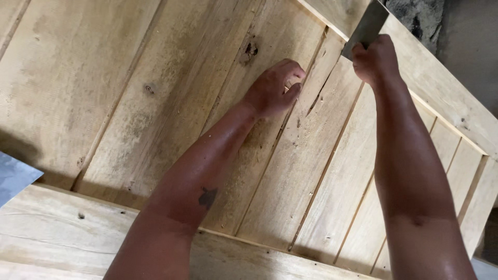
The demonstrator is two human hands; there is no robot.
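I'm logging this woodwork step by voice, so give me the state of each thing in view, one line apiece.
Left hand: fingers pinched together on the slats, at a seam; what it pinches is too small to tell.
Right hand: closed around a flat metal blade.
Flat metal blade: held raised, tilted, above the panel's top rail.
Wooden panel: slats fitted side by side in a frame, bare wood, knots and stains.

Left hand (273, 89) pinches something small against the wooden panel (129, 93). Right hand (377, 59), farther right, grips a flat metal blade (367, 25).

Pale plank panel (155, 78); framed edges
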